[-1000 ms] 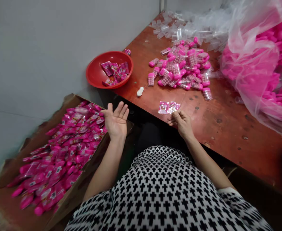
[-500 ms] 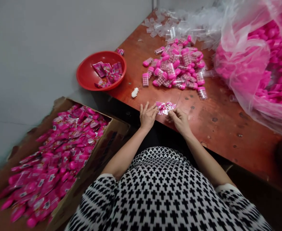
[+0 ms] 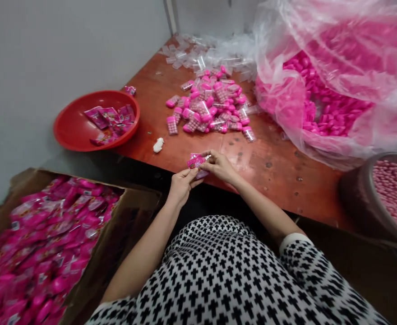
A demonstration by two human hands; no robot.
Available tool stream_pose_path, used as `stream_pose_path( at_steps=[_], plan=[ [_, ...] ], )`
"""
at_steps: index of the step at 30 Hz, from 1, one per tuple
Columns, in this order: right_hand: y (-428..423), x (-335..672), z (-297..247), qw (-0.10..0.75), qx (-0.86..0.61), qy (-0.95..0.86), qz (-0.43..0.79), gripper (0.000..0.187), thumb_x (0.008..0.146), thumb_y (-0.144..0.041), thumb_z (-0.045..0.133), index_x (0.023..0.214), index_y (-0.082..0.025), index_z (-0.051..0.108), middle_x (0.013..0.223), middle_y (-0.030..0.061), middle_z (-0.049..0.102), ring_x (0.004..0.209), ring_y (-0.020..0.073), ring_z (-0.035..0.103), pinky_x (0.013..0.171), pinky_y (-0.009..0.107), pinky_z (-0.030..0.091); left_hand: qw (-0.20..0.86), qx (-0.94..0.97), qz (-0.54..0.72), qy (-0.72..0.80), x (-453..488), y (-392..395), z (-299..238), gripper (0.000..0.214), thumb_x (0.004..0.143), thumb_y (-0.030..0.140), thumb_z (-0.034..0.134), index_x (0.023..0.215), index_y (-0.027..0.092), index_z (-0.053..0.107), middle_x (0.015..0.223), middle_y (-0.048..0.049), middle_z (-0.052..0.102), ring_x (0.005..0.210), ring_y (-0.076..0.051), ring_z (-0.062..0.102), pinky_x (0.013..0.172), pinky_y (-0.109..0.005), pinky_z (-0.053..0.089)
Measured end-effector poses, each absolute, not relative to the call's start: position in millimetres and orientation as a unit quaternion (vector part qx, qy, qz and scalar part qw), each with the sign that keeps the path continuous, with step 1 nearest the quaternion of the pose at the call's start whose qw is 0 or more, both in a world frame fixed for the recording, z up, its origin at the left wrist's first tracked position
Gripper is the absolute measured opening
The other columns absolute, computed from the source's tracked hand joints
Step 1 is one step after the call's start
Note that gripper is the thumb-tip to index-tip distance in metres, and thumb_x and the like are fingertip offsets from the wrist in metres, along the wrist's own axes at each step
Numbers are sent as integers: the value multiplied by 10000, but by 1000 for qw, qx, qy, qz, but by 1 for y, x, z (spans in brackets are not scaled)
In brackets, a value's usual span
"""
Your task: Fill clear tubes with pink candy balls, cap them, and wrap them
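Note:
A small pink printed plastic packet (image 3: 196, 161) is pinched between both hands, just above the table's front edge. My left hand (image 3: 182, 184) grips its lower left part with thumb and fingers closed. From the right, my right hand (image 3: 219, 166) closes on the packet's other end; a bit of shiny film shows at its fingertips. Whether anything is inside the packet cannot be made out. Beyond the hands lies a heap of small clear bottles (image 3: 203, 108) with pink caps and pink beads inside.
The wooden table (image 3: 252, 176) carries a red bowl (image 3: 97, 146) of pink packets, a white lump (image 3: 158, 145), clear empty containers (image 3: 201, 56) and a plastic bag (image 3: 279, 99) of pink caps. A carton (image 3: 131, 203) of filled packets stands left; a bucket of pink beads (image 3: 396, 194) stands right.
The flat packet is lifted off the table, now pinched in both hands. My left hand's spread fingers have closed. The view has turned right, bringing the bead bucket into sight.

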State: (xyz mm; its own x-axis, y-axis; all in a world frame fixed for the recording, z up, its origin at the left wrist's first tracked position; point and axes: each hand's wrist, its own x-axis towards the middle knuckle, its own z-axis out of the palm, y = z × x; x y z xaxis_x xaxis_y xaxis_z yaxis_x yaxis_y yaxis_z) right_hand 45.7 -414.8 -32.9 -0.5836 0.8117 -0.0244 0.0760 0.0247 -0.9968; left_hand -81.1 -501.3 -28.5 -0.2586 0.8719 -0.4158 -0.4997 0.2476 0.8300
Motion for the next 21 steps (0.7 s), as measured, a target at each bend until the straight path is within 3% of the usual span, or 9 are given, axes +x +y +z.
stream_pose_path(
  at_steps=[4, 7, 9, 12, 15, 17, 19, 21],
  plan=[
    [-393, 74, -23, 251, -360, -751, 493, 196, 823, -369, 547, 877, -191, 607, 696, -18, 622, 632, 128, 566, 610, 248, 441, 585, 124, 590, 543, -76, -498, -28, 295, 534, 265, 832, 720, 85, 691, 714, -66, 703, 645, -147, 670, 639, -268, 577],
    [-359, 104, -12, 264, -515, -773, 260, 210, 870, -337, 486, 891, -184, 628, 843, 52, 656, 780, 177, 589, 743, 312, 444, 578, 76, 602, 546, -72, -497, -26, 243, 543, 212, 828, 642, 78, 650, 668, -62, 692, 595, -134, 658, 602, -254, 575],
    [-336, 121, -8, 210, -624, -740, 135, 276, 872, -366, 489, 1004, -158, 613, 981, 123, 644, 889, 230, 586, 790, 365, 437, 578, 41, 614, 536, -71, -497, -26, 225, 568, 181, 816, 609, 84, 617, 660, -55, 684, 578, -127, 652, 580, -245, 572],
    [-311, 138, -10, 87, -675, -731, 53, 415, 820, -408, 574, 1101, -103, 576, 1124, 213, 588, 1011, 308, 560, 804, 418, 441, 578, -13, 630, 518, -71, -496, -26, 167, 649, 165, 770, 650, 106, 614, 651, -32, 672, 552, -115, 638, 547, -234, 562],
    [-302, 146, -16, 33, -668, -742, 37, 326, 851, -323, 528, 1054, -74, 586, 1097, 238, 601, 1003, 327, 581, 801, 443, 447, 569, -69, 646, 504, -72, -494, -24, 113, 709, 184, 734, 738, 133, 637, 664, -18, 672, 562, -115, 644, 547, -225, 554],
    [-310, 146, -19, 69, -654, -751, 58, 247, 878, -265, 467, 973, -79, 597, 1031, 228, 631, 942, 311, 613, 786, 441, 456, 569, -99, 659, 482, -72, -494, -23, 114, 722, 195, 729, 774, 142, 642, 695, -21, 681, 617, -127, 666, 589, -228, 560],
    [-331, 140, -18, 154, -613, -760, 148, 224, 889, -299, 457, 880, -116, 587, 915, 178, 664, 835, 269, 641, 733, 401, 480, 571, -125, 672, 454, -72, -493, -21, 110, 733, 199, 723, 783, 145, 641, 722, -26, 687, 675, -139, 682, 644, -237, 566],
    [-365, 128, -16, 228, -541, -730, 351, 290, 904, -417, 427, 835, -161, 543, 729, 86, 661, 614, 191, 630, 585, 319, 495, 572, -149, 682, 430, -73, -493, -20, 93, 752, 201, 708, 781, 146, 638, 729, -31, 689, 710, -149, 687, 690, -255, 566]
  ],
)
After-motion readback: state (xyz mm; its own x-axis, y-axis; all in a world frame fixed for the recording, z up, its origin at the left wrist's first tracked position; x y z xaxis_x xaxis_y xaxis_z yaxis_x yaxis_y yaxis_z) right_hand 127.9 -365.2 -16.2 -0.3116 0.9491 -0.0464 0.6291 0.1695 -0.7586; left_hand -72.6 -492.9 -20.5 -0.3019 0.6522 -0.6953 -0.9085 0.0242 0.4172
